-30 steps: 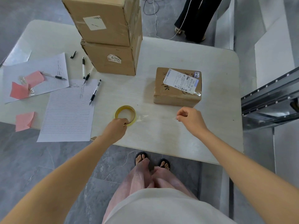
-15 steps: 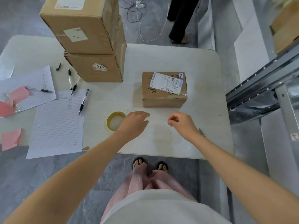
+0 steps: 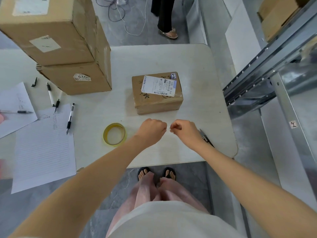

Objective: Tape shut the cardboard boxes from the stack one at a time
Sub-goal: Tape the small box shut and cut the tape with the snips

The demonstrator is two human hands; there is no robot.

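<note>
A small brown box (image 3: 157,100) with a white shipping label lies in the middle of the white table (image 3: 197,66). Two large cardboard boxes, one (image 3: 51,31) stacked on the other (image 3: 77,79), stand at the back left. A yellow-cored roll of clear tape (image 3: 114,133) lies flat near the front edge. In front of the small box, my left hand (image 3: 151,130) and my right hand (image 3: 184,131) are nearly touching. Both have curled fingers. My right thumb and forefinger pinch a clear tape strip that barely shows. My left fingertips meet it at the same spot.
Small black snips (image 3: 206,138) lie just right of my right wrist. Pens (image 3: 70,118) and lined paper (image 3: 42,148) cover the table's left side. A metal rack (image 3: 265,69) stands close on the right. Another person (image 3: 164,18) stands beyond the far edge.
My left hand let go of the tape roll and moved right until it met my right hand. The roll stays flat on the table. My view shifted right.
</note>
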